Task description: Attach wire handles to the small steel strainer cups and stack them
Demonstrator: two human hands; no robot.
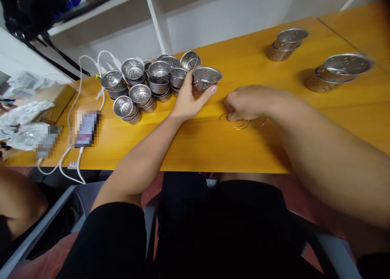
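My left hand [189, 100] grips a small perforated metal strainer cup [207, 78] between thumb and fingers, its mouth facing up, just right of the stacked cups. Low over the table, my right hand [243, 102] is closed with its fingers curled under. Thin curved metal wires [242, 126] show beneath and beside it; one end appears at the fingertips, but whether they pinch it is hidden. Several stacks of the same strainer cups [140, 94] crowd the area left of my left hand.
Two more cup stacks stand at the right: one farther back [283, 45] and one nearer [338, 74]. On the left lie a phone [87, 129] with white cables [79, 84], plastic bags [27, 128] and a cardboard box [62, 98]. Another person's arm [21, 193] is at the left edge.
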